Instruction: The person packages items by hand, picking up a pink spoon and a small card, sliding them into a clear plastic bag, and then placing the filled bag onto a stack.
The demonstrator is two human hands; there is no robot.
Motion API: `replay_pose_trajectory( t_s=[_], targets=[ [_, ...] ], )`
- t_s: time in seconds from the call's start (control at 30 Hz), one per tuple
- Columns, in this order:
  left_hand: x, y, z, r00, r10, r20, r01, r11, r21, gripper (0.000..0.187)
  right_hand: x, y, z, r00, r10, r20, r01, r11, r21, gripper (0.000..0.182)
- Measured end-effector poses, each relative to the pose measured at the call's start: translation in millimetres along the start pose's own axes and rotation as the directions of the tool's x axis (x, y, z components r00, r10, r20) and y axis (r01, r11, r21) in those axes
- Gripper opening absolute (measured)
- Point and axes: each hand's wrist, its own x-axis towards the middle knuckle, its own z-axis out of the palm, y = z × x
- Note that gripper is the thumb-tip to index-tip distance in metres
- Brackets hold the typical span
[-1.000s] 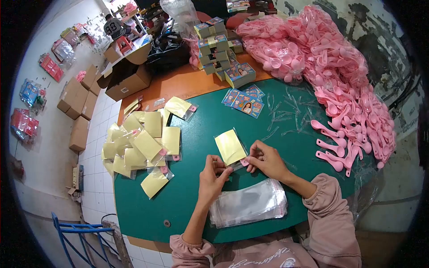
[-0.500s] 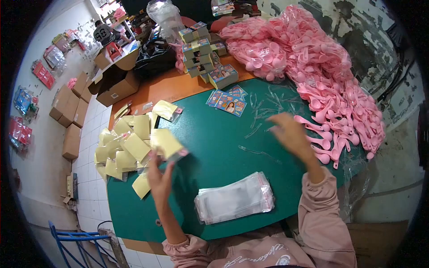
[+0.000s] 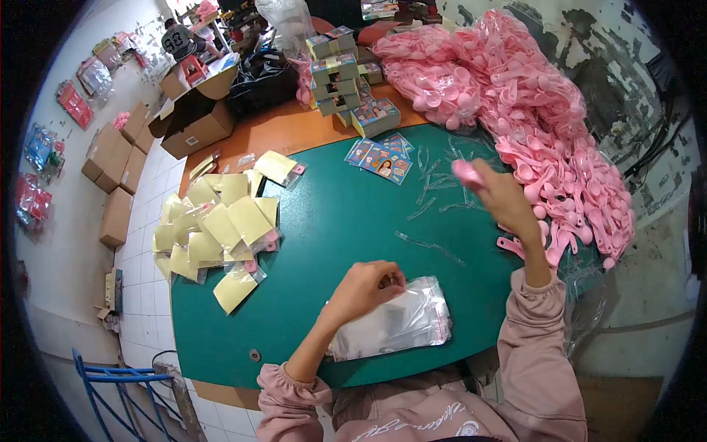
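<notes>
My right hand (image 3: 502,199) is closed on a pink spoon (image 3: 468,174), blurred by motion, at the left side of a big heap of pink spoons (image 3: 545,140). Over the stack of clear plastic bags (image 3: 390,324) at the front of the green table (image 3: 294,250) is my left hand (image 3: 368,289), its thumb and fingers pinched at the bags' upper edge; what lies between them is too small to make out. Packed bags with yellow cards (image 3: 221,221) lie piled on the left.
Stacks of printed cards (image 3: 335,81) and loose cards (image 3: 381,160) are at the back. Clear strips (image 3: 427,247) lie mid-table. An open cardboard box (image 3: 197,125) stands back left. A person (image 3: 179,42) sits far behind. A blue metal frame (image 3: 121,376) is at lower left.
My left hand has let go of the yellow-card bag on the pile and moved right to the clear bags. My right hand has picked up a pink spoon and risen slightly.
</notes>
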Motion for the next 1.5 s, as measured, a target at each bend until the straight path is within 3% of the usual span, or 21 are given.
replay_pose_trajectory(
  t_s=[0.03, 0.1, 0.13, 0.17, 0.2, 0.23, 0.27, 0.33, 0.5, 0.57, 0.7, 0.77, 0.87, 0.93, 1.07, 1.13, 1.23, 1.27, 1.33, 1.37, 1.5],
  targets=[
    [0, -2, -1, 0.999, 0.031, -0.027, -0.032, 0.999, -0.043, 0.011, 1, -7, 5, 1.000, -0.002, -0.002, 0.002, 1.000, 0.004, 0.017],
    [-2, -5, -8, 0.999, 0.014, -0.034, -0.018, 0.995, -0.102, 0.010, 0, -17, 20, 0.936, -0.305, 0.175, 0.234, 0.913, 0.335, 0.023],
    [-3, -7, -11, 0.999, 0.002, -0.035, -0.008, 0.986, -0.167, 0.008, 3, -15, 34, 0.934, -0.310, 0.176, 0.237, 0.910, 0.340, 0.023],
    [-2, -16, -11, 0.999, -0.005, -0.036, -0.001, 0.986, -0.168, 0.008, 6, -11, 53, 0.859, -0.500, 0.113, 0.395, 0.786, 0.476, 0.029],
    [2, -31, -9, 0.987, 0.098, -0.126, -0.136, 0.927, -0.349, 0.008, 6, -6, 66, 0.753, -0.657, 0.026, 0.520, 0.619, 0.588, 0.035],
    [4, -36, -9, 0.955, 0.180, -0.237, -0.279, 0.818, -0.504, 0.009, -1, -12, 62, 0.802, -0.568, 0.186, 0.281, 0.633, 0.721, 0.038],
    [4, -39, -12, 0.954, 0.176, -0.244, -0.280, 0.815, -0.508, 0.009, -3, -14, 60, 0.798, -0.571, 0.194, 0.280, 0.635, 0.720, 0.038],
    [2, -42, -20, 0.978, -0.071, -0.197, -0.120, 0.582, -0.805, 0.012, -6, -18, 61, 0.874, -0.432, 0.221, 0.181, 0.713, 0.677, 0.031],
    [2, -40, -22, 0.966, -0.184, -0.180, -0.037, 0.594, -0.804, 0.013, -6, -19, 63, 0.876, -0.443, 0.193, 0.212, 0.712, 0.670, 0.028],
    [4, -42, -20, 0.972, -0.209, -0.104, 0.084, 0.727, -0.681, 0.019, -6, -18, 64, 0.859, -0.477, 0.184, 0.235, 0.689, 0.685, 0.027],
    [6, -42, -14, 0.985, -0.140, -0.102, 0.054, 0.809, -0.586, 0.018, -10, -25, 59, 0.929, -0.348, 0.124, 0.131, 0.624, 0.771, 0.024],
    [7, -45, -10, 0.976, -0.039, -0.213, -0.062, 0.891, -0.450, 0.019, -11, -25, 57, 0.935, -0.329, 0.130, 0.084, 0.563, 0.822, 0.023],
    [10, -51, -9, 0.941, -0.098, -0.324, -0.039, 0.919, -0.391, 0.024, -9, -15, 53, 0.873, -0.421, 0.245, 0.102, 0.649, 0.754, 0.021],
    [10, -53, -10, 0.925, -0.116, -0.363, -0.044, 0.914, -0.404, 0.025, -4, -7, 56, 0.809, -0.504, 0.304, 0.254, 0.765, 0.592, 0.019],
    [10, -43, -13, 0.888, -0.217, -0.405, -0.058, 0.821, -0.568, 0.026, -4, -5, 64, 0.877, -0.383, 0.291, 0.168, 0.811, 0.560, 0.018],
    [6, -34, -15, 0.879, -0.243, -0.411, -0.089, 0.762, -0.641, 0.027, -4, -2, 69, 0.865, -0.477, 0.155, 0.354, 0.799, 0.486, 0.020],
    [6, -32, -18, 0.881, -0.280, -0.383, -0.098, 0.682, -0.725, 0.028, -5, -11, 65, 0.950, -0.287, 0.124, 0.145, 0.756, 0.638, 0.021],
    [6, -33, -18, 0.887, -0.295, -0.354, -0.076, 0.665, -0.743, 0.029, -4, -13, 69, 0.950, -0.288, 0.125, 0.145, 0.757, 0.637, 0.021],
    [6, -34, -15, 0.897, -0.266, -0.354, -0.084, 0.683, -0.725, 0.028, 1, -16, 79, 0.978, -0.136, -0.159, 0.207, 0.501, 0.840, 0.022],
    [7, -34, -14, 0.906, -0.234, -0.352, -0.093, 0.703, -0.705, 0.028, 1, -18, 79, 0.987, -0.066, -0.145, 0.159, 0.447, 0.880, 0.022],
    [7, -28, -16, 0.928, -0.244, -0.280, -0.037, 0.689, -0.724, 0.027, -5, -32, 76, 0.976, -0.045, -0.212, 0.212, 0.410, 0.887, 0.021]
  ],
)
